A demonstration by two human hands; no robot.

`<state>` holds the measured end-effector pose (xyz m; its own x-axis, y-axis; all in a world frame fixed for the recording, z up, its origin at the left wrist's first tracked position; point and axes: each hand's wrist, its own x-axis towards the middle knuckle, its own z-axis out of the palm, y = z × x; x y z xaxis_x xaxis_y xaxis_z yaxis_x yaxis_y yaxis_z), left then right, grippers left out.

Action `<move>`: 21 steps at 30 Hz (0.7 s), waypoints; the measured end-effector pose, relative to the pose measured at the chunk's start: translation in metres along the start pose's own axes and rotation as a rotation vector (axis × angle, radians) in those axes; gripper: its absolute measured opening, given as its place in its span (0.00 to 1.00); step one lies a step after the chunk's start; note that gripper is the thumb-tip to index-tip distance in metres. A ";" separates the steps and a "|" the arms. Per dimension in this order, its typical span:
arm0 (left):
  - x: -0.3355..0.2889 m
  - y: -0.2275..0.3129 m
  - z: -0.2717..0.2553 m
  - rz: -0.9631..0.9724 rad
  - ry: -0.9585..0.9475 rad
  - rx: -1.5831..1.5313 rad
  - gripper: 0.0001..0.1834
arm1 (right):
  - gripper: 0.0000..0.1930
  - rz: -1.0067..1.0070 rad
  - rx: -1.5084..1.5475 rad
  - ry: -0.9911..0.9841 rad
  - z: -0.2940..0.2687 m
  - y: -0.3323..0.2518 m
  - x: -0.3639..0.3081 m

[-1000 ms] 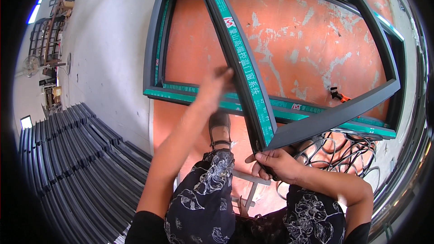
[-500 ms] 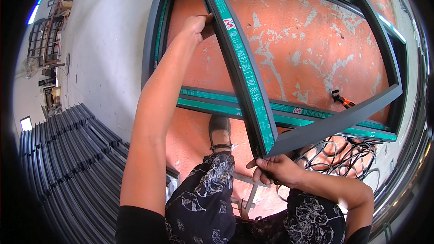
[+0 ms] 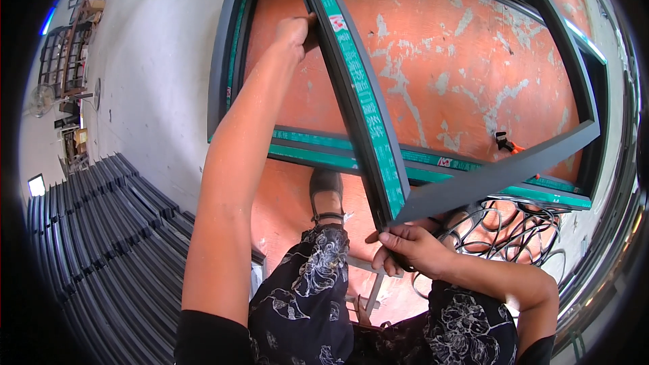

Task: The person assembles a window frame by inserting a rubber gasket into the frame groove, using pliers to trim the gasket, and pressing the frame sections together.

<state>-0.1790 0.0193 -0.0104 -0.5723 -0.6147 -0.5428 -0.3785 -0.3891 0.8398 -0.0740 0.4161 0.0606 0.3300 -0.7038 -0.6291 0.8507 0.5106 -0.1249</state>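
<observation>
While the tilted frame (image 3: 358,88) slants across the lower frame (image 3: 312,155), both bare hands are at its green-taped bar.

Left of the lower frame and nearer the person, dark profiles (image 3: 108,250) lie in rows; the left hand (image 3: 295,32), over the lower frame's opening, meets the bar's left side partway up, its fingertips hidden, so whether it grasps cannot be told; the right hand (image 3: 412,250), on the person's side of the lower frame, has thumb and fingers closed about the tilted frame's near corner, most of which rises beyond that grip; farther right, black strands (image 3: 500,230) tangle beside the lower frame's near bar, and orange-handled pliers (image 3: 501,142) lie within its opening.
</observation>
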 end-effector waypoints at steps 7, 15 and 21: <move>-0.059 -0.026 -0.014 -0.075 -0.092 -0.053 0.16 | 0.14 -0.292 -0.333 0.161 0.005 0.010 -0.002; -0.206 -0.065 0.000 -0.182 -0.276 -0.014 0.17 | 0.14 -0.194 -0.283 0.083 0.006 0.006 -0.001; -0.230 -0.074 -0.001 -0.267 -0.352 -0.010 0.16 | 0.15 0.032 0.258 -0.095 0.000 0.003 0.000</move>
<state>-0.0186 0.1887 0.0526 -0.6691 -0.2211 -0.7095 -0.5406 -0.5104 0.6688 -0.0713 0.4174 0.0605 0.3846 -0.7387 -0.5536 0.9115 0.3987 0.1012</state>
